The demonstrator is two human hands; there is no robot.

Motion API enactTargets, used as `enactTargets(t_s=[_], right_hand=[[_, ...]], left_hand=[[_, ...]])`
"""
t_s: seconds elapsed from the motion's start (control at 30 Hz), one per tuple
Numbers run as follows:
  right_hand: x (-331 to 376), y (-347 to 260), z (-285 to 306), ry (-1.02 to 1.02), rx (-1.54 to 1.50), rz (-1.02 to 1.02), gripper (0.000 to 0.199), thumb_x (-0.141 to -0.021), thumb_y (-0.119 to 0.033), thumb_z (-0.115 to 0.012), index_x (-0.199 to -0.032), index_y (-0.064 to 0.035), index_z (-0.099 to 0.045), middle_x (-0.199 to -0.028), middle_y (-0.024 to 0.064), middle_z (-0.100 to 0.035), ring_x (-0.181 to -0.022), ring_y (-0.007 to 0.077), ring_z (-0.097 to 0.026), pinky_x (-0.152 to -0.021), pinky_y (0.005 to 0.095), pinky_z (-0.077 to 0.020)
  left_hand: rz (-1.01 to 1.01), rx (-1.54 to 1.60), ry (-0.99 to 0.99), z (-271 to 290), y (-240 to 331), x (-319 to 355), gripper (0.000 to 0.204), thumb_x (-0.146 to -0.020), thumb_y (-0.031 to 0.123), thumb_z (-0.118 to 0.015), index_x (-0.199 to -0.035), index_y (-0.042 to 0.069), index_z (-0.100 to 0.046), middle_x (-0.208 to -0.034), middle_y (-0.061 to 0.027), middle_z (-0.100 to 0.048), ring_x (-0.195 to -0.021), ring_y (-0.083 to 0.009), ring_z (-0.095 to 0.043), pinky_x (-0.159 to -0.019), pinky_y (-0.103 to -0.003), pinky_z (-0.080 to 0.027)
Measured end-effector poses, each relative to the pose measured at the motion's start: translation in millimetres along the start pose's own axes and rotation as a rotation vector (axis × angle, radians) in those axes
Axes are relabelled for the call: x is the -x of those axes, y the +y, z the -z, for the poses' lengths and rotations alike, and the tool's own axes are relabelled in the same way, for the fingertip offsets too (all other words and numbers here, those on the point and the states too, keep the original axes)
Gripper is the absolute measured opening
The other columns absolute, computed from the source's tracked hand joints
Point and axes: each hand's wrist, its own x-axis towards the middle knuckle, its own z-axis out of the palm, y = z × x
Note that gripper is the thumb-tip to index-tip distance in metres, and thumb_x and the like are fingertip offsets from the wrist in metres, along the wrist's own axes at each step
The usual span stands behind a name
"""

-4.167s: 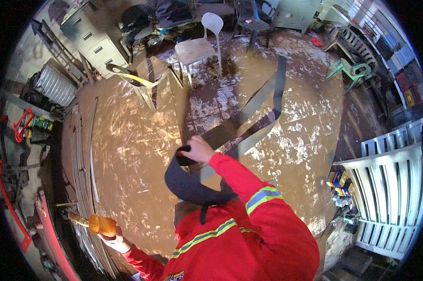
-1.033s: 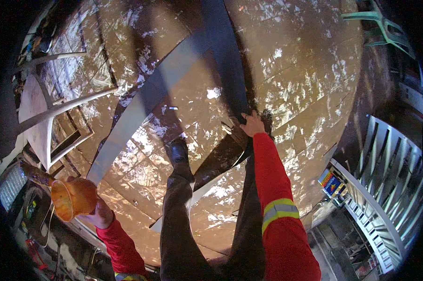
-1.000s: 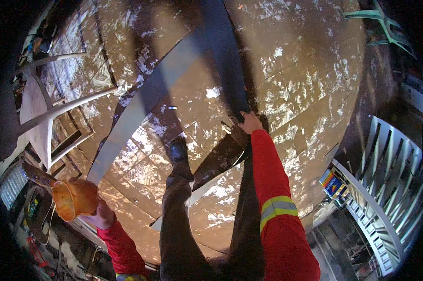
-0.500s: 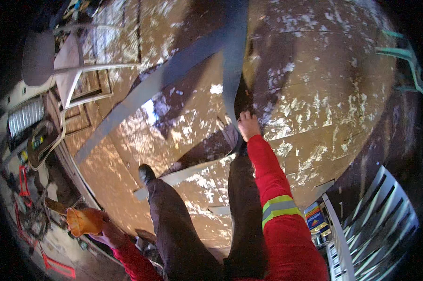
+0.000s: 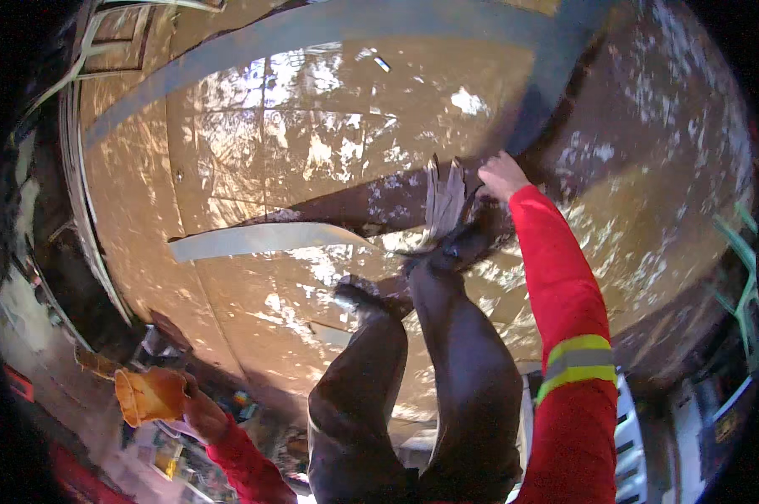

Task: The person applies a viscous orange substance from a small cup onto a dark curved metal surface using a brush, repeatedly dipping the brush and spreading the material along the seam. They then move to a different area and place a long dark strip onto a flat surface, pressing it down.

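At the lower left, my left hand (image 5: 201, 413) is closed around an orange, cup-shaped piece (image 5: 149, 396) with a wide open mouth. I cannot tell its kind. My right hand (image 5: 504, 176) reaches down to the floor, its fingers bent together at the near end of a long grey flat strip (image 5: 531, 118). The contact is partly hidden, but the fingers seem to pinch the strip's edge. Just left of that hand lies a grey piece with pale finger-like ends (image 5: 445, 200), near my dark shoe (image 5: 462, 245).
Brown floor covering (image 5: 253, 176) with white scuffs spreads around my feet. A second, shorter grey strip (image 5: 266, 241) lies across it. A pale green metal frame (image 5: 742, 286) stands at the right, and white slatted plastic (image 5: 627, 445) at the lower right. Clutter lies behind my left arm.
My view has turned and my legs have shifted. The right hand, at the grey strip's end in both frames, now appears farther right. The left hand still holds the orange piece.
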Motion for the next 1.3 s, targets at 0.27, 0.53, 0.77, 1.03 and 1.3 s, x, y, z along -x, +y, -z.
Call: enactTargets(t_s=[0.27, 0.53, 0.77, 1.03, 1.3], right_hand=[[40.2, -10.4, 73.2, -0.058, -0.41, -0.304, 0.065, -0.072, -0.058, -0.064, -0.083, 0.006, -0.061, -0.085, 0.0265, -0.062, -0.081, 0.04, -0.06, -0.073, 0.0444, -0.0444], [50.3, -73.8, 26.9, 0.183, 0.069, -0.527, 0.044, -0.083, -0.041, -0.056, -0.109, -0.0052, -0.058, -0.118, 0.0153, -0.05, -0.112, 0.0312, -0.046, -0.09, 0.047, -0.0385], [-52.7, -241.5, 47.0, 0.214, 0.064, -0.164, 0.044, -0.072, -0.024, -0.063, -0.112, -0.0056, -0.056, -0.119, 0.0168, -0.049, -0.114, 0.033, -0.045, -0.093, 0.044, -0.0374], [-277.6, -491.9, 32.5, 0.233, -0.084, 0.105, 0.068, -0.07, -0.025, -0.071, -0.128, -0.0047, -0.044, -0.124, 0.0198, -0.046, -0.117, 0.0332, -0.043, -0.099, 0.0451, -0.0325], [-392.2, -661.2, -22.3, 0.431, 0.032, -0.032, 0.095, -0.06, -0.044, -0.079, -0.135, -0.0062, -0.035, -0.134, 0.0198, -0.036, -0.126, 0.0351, -0.033, -0.103, 0.0475, -0.0271]], left_hand=[[0.118, -0.215, 0.358, 79.4, 6.1, 63.3, 0.066, -0.074, 0.012, -0.067, -0.131, 0.006, -0.035, -0.119, -0.0111, -0.05, -0.101, -0.0235, -0.052, -0.082, -0.036, -0.046], [0.161, -0.283, 0.516, 88.3, 37.0, 53.7, 0.074, -0.065, 0.028, -0.074, -0.125, 0.004, -0.038, -0.111, -0.0071, -0.051, -0.094, -0.0195, -0.053, -0.077, -0.031, -0.046], [0.229, -0.318, 0.694, 156.2, 12.6, 39.7, 0.05, -0.065, 0.018, -0.064, -0.109, 0.004, -0.045, -0.095, -0.0056, -0.052, -0.08, -0.0153, -0.052, -0.07, -0.028, -0.045], [0.27, -0.38, 0.85, 309.4, -133.8, 44.9, 0.049, -0.072, 0.019, -0.068, -0.114, 0.005, -0.046, -0.101, -0.006, -0.054, -0.086, -0.0162, -0.054, -0.073, -0.028, -0.046], [0.427, -0.459, 1.042, 421.2, -224.2, 70.1, 0.056, -0.068, 0.025, -0.072, -0.115, 0.006, -0.045, -0.101, -0.0035, -0.053, -0.087, -0.0141, -0.053, -0.073, -0.029, -0.046]])
